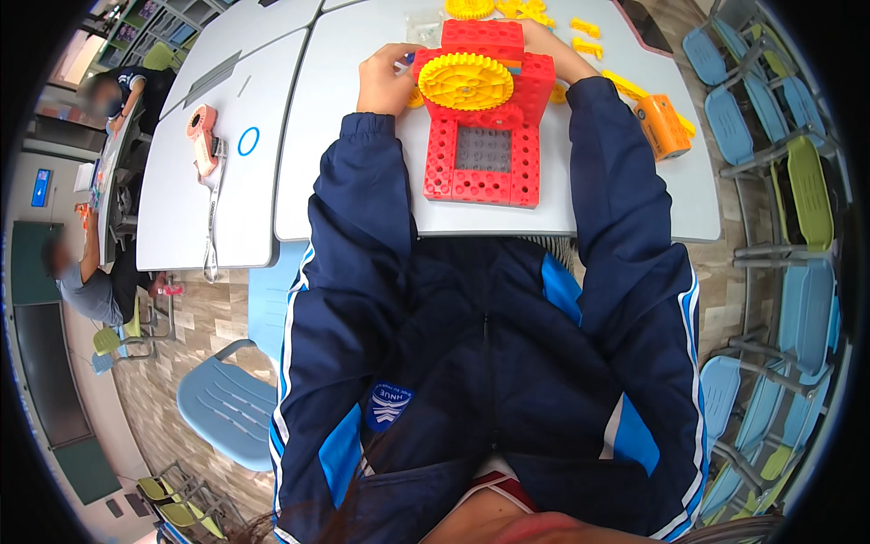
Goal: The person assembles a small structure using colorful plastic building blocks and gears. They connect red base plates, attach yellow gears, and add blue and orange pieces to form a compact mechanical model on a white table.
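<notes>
A red toy-brick model (437,163) stands upright on the white table in front of me, with a large yellow gear (466,82) on its face and a dark grey studded panel (484,149) lower down. At its left side my left hand (384,80) is closed, fingers curled around a small blue piece (410,59) by the model's edge. My right hand (542,43) reaches behind the model's upper right; its fingers are hidden by the red bricks. Smaller yellow gears (415,97) show partly beside the model.
Loose yellow pieces (526,11) and a yellow gear (469,7) lie at the far side. An orange box (663,127) sits by my right arm. On the left table are a pink tape dispenser (201,136) and a blue ring (248,141). Blue chairs (227,408) stand around; two people sit left.
</notes>
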